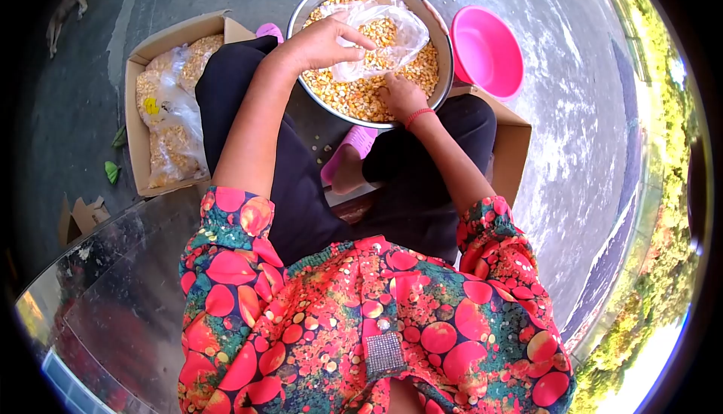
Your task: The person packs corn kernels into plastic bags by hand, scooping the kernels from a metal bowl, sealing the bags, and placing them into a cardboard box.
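Note:
A wide metal basin (449,75) of yellow and orange corn kernels (343,97) sits at my knees. In it lies a clear plastic bag (410,33), its mouth spread, with more kernels inside. My left hand (325,42) is over the bag's left side, fingers apart and stretched across it, seemingly holding nothing. At the bag's near edge, my right hand (404,97), with a red bracelet at the wrist, is down among the kernels. Its fingers curl inward and their tips are partly hidden, so what they pinch is unclear.
Left of my legs stands a cardboard box (139,143) holding clear bags of kernels (169,146). A pink plastic bowl (488,52) is right of the basin. Another cardboard box (512,150) stands by my right knee. An animal (71,0) lies on the floor, far left.

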`<state>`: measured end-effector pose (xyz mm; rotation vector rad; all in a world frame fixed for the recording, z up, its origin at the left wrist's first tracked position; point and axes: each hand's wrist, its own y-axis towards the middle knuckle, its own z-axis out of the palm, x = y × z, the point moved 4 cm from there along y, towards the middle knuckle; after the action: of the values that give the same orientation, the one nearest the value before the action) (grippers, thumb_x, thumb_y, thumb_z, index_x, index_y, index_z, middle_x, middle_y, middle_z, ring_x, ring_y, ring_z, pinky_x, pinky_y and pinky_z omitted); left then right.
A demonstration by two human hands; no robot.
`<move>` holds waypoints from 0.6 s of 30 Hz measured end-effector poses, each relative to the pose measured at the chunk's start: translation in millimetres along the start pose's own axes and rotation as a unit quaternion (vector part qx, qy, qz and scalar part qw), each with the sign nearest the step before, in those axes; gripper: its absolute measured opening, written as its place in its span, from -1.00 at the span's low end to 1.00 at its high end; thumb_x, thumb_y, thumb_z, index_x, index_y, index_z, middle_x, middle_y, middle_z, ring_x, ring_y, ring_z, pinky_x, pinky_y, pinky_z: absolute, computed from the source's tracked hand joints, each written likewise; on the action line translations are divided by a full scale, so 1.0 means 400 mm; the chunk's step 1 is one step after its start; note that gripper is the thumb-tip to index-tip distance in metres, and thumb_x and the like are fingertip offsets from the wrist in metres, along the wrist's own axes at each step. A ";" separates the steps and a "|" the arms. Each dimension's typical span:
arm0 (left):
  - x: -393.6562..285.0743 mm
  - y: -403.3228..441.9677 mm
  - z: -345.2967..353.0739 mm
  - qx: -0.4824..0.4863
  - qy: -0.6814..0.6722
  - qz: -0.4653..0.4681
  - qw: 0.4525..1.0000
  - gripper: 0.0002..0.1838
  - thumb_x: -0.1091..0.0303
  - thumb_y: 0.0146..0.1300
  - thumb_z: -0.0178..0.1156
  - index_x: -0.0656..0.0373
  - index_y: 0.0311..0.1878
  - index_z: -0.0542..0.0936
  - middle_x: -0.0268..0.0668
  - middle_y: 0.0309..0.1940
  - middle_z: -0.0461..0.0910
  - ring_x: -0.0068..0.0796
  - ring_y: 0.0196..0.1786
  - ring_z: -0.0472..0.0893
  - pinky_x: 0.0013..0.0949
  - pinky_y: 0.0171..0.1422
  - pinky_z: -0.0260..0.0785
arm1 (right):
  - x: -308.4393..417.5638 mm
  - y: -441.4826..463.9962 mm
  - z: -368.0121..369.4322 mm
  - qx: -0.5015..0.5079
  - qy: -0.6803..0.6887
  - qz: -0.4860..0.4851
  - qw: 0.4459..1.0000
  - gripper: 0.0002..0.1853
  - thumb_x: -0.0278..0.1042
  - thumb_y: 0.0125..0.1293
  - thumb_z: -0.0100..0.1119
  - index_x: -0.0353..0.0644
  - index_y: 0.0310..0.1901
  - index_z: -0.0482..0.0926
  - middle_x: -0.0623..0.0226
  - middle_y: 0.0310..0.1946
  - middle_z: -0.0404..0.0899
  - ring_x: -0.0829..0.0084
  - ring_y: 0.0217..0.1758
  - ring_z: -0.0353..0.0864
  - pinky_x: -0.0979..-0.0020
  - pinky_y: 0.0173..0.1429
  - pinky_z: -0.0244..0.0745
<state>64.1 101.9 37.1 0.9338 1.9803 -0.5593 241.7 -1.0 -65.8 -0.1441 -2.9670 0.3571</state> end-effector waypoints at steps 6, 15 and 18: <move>0.062 0.016 0.045 0.020 0.038 -0.046 0.998 -0.74 0.21 0.00 0.22 -0.02 -0.20 0.65 -0.20 -0.35 0.63 -0.29 -0.26 0.60 -0.34 -0.06 0.38 | -0.059 0.020 -0.006 -0.058 0.262 0.060 0.961 -0.74 -0.21 0.19 -0.02 -0.27 -0.28 0.47 0.07 -0.43 0.54 0.18 -0.44 0.56 0.24 -0.36 0.44; 0.050 0.022 0.080 0.054 0.124 -0.152 0.979 -0.73 0.36 -0.02 0.18 0.06 -0.18 0.63 -0.12 -0.26 0.60 -0.27 -0.18 0.59 -0.36 -0.04 0.38 | -0.024 0.034 -0.082 0.108 0.709 0.211 0.664 -0.85 -0.31 0.24 -0.02 -0.21 -0.33 0.45 0.40 -0.54 0.38 0.65 -0.67 0.25 0.63 -0.69 0.14; 0.069 0.032 0.091 0.036 0.115 -0.157 0.980 -0.74 0.43 -0.05 0.16 0.08 -0.22 0.64 -0.11 -0.28 0.60 -0.24 -0.19 0.59 -0.34 -0.04 0.38 | 0.003 0.082 -0.113 0.088 0.681 0.230 0.690 -0.82 -0.28 0.28 -0.02 -0.20 -0.23 0.44 0.39 -0.50 0.44 0.64 -0.63 0.32 0.65 -0.64 0.26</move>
<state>82.8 96.4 -6.1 0.7589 2.3524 -0.7303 250.4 41.1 -30.0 -0.7462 -1.3567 0.3412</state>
